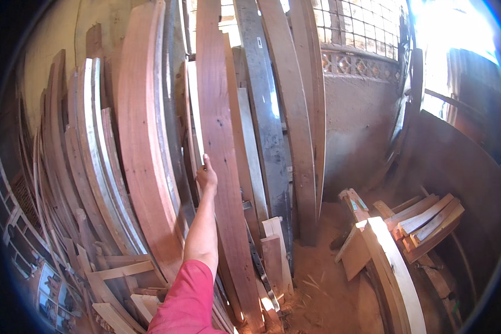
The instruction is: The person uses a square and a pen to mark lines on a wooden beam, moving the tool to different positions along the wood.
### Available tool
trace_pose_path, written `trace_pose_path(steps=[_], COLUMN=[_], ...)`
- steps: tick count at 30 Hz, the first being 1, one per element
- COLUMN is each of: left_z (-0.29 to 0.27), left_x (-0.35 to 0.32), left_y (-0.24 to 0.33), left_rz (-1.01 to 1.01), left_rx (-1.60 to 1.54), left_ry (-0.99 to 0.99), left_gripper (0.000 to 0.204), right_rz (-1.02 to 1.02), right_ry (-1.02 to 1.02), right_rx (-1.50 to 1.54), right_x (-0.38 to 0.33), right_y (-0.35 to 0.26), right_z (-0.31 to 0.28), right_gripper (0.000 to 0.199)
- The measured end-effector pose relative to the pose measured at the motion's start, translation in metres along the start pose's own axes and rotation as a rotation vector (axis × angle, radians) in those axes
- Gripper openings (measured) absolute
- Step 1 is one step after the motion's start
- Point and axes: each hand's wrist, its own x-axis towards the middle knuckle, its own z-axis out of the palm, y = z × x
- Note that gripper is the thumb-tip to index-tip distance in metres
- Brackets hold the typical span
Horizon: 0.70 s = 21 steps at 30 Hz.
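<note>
My left hand (207, 179) is raised at the end of a stretched arm in a red sleeve. It grips the left edge of a tall reddish-brown wooden plank (220, 128), with one digit pointing up along the edge and the other fingers mostly hidden. The plank stands nearly upright, its foot down among offcuts near the lower edge. Just left of the hand is a narrow pale board (193, 106). A wide reddish plank (139, 122) leans farther left. To the right stands a dark grey board (267, 117). My right hand is out of view.
More boards (83, 150) lean along the left wall. Short offcuts (122, 271) lie jumbled at lower left. At right, a pale curved timber (392, 267) rises near a stack of short pieces (431, 220). Sawdust and shavings cover the floor (317, 278). A grilled window (362, 28) is behind.
</note>
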Motion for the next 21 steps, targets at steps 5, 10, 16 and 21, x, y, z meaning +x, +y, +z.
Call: trace_pose_path(steps=[5, 10, 16, 21], left_z=[0.016, 0.031, 0.061, 0.07], left_x=[0.036, 0.056, 0.1, 0.114], left_y=[-0.016, -0.045, -0.099, -0.12], left_rz=[-0.035, -0.131, -0.198, -0.225], left_rx=[-0.023, -0.01, 0.031, 0.038], left_ry=[-0.015, -0.087, -0.094, -0.017], left_gripper=[0.095, 0.096, 0.096, 0.105], right_rz=[-0.003, 0.063, 0.148, 0.227], right_ry=[0.02, 0.017, 0.026, 0.037], right_rx=[0.008, -0.021, -0.064, -0.111], right_x=[0.013, 0.022, 0.033, 0.028], right_y=[-0.02, -0.02, -0.021, -0.015], right_z=[-0.008, -0.007, -0.007, -0.001], right_gripper=[0.057, 0.055, 0.052, 0.05])
